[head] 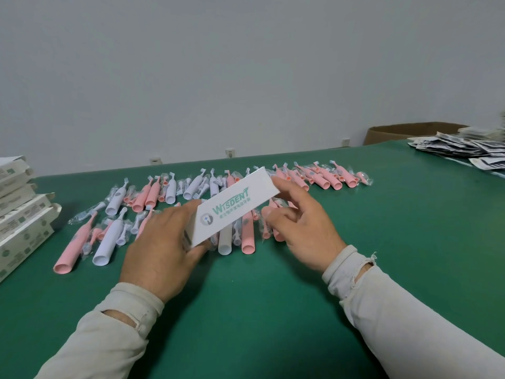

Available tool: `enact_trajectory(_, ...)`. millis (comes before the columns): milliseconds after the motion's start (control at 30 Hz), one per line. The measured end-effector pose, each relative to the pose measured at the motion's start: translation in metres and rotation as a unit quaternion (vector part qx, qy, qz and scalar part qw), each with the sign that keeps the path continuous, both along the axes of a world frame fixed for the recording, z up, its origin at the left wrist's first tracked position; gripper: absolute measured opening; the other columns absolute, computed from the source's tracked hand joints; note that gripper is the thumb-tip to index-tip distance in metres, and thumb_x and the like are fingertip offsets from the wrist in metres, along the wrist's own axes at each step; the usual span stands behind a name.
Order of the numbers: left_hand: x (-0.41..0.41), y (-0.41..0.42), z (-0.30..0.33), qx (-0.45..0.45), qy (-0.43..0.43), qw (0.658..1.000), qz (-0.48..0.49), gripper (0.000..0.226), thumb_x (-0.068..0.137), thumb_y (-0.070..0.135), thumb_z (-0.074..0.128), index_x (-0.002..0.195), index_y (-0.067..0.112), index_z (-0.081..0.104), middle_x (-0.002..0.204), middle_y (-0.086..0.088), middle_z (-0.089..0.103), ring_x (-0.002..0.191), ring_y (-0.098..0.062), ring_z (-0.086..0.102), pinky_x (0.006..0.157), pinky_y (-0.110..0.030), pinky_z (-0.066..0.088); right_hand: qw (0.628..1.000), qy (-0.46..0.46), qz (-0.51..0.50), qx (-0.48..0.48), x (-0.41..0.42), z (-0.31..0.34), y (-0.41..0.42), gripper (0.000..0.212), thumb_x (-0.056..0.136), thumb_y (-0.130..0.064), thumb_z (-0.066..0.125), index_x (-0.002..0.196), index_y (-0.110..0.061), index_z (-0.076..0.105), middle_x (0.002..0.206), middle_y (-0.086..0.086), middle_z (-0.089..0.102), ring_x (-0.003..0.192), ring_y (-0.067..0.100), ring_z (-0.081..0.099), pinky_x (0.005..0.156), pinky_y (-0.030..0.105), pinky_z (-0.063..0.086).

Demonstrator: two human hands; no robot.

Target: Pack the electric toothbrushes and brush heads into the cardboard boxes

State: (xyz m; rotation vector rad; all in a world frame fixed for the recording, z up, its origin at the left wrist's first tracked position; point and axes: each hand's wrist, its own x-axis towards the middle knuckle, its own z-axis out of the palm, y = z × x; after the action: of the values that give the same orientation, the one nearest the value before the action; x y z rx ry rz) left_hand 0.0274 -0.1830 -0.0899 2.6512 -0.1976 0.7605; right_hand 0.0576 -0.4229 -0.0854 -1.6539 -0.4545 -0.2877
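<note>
A long white cardboard box (235, 206) with green lettering is held tilted above the green table (246, 296). My left hand (161, 247) grips its near end. My right hand (297, 222) touches its far end with thumb and fingertips. Beneath and behind the box lie several pink toothbrush handles (71, 248) and white toothbrush handles (108, 242), mixed with small brush heads in clear wrappers (364, 177). Whether anything is inside the box cannot be seen.
A stack of white boxes (21, 222) with open flaps sits at the left table edge. A heap of printed leaflets or packets (464, 149) lies at the far right. A brown carton (404, 132) stands behind the table.
</note>
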Motion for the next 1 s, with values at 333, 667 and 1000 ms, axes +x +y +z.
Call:
enact_trajectory(333, -0.013, -0.045, -0.008, -0.417, 0.185, 0.856, -0.245, 0.04, 0.097, 0.011, 0.059, 0.13, 0.034, 0.058, 0.122, 0.013, 0.069, 0.104, -0.009, 0.068, 0.077, -0.025, 0.056, 0.983, 0.067, -0.068, 0.155, 0.004, -0.002, 0.006, 0.065, 0.093, -0.014, 0.063, 0.143, -0.044, 0.036, 0.098, 0.004, 0.072, 0.063, 0.018, 0.067, 0.055, 0.028, 0.053)
enact_trajectory(667, -0.015, -0.044, -0.009, -0.299, 0.014, 0.933, -0.201, 0.074, 0.079, 0.029, 0.08, 0.144, 0.033, 0.045, 0.135, 0.014, 0.054, 0.125, -0.011, 0.053, 0.103, -0.041, 0.049, 0.997, 0.063, 0.019, -0.032, -0.027, -0.012, 0.047, 0.071, 0.075, -0.052, 0.07, 0.139, -0.035, 0.047, 0.117, -0.01, 0.07, 0.103, 0.008, 0.069, 0.093, 0.037, 0.056)
enact_trajectory(1000, -0.025, -0.061, -0.02, -0.265, 0.048, 0.913, -0.308, 0.047, 0.082, 0.027, 0.076, 0.123, 0.042, 0.059, 0.111, 0.022, 0.065, 0.097, -0.007, 0.064, 0.072, -0.021, 0.054, 0.908, 0.102, -0.394, -0.096, -0.025, 0.028, -0.064, 0.036, 0.078, -0.052, 0.063, 0.105, -0.041, 0.042, 0.103, -0.004, 0.058, 0.074, 0.016, 0.063, 0.062, 0.026, 0.045)
